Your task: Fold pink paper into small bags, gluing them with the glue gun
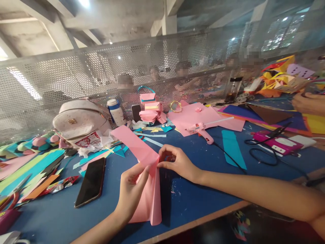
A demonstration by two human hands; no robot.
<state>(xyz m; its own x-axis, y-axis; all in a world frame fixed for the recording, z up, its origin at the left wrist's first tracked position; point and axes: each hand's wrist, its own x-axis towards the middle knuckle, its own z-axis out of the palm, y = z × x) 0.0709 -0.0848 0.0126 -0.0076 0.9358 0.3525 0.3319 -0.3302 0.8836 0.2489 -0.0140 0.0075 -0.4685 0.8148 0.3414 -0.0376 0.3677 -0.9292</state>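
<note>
Head view. Long folded piece of matte pink paper (155, 203) stands at mid-table, near the front edge of the blue tabletop (193, 201); upper flap slants away to the left, lower part runs toward the wearer.

Step in hand, as judged: shaping a crease where the flap meets the lower part. Best done with the left grip steady, edges lined up at the corner, then firm pressure along the fold from that corner; too hard a pinch could crumple it.

Pose: left hand (130, 188) comes in from below, thumb along the paper, nearly closed with paper pinched. Right hand (181, 162) reaches across from the right, wrist low, fingers curled, thumb and forefinger almost together on the paper's right edge. Undersides of both grips hidden.
</note>
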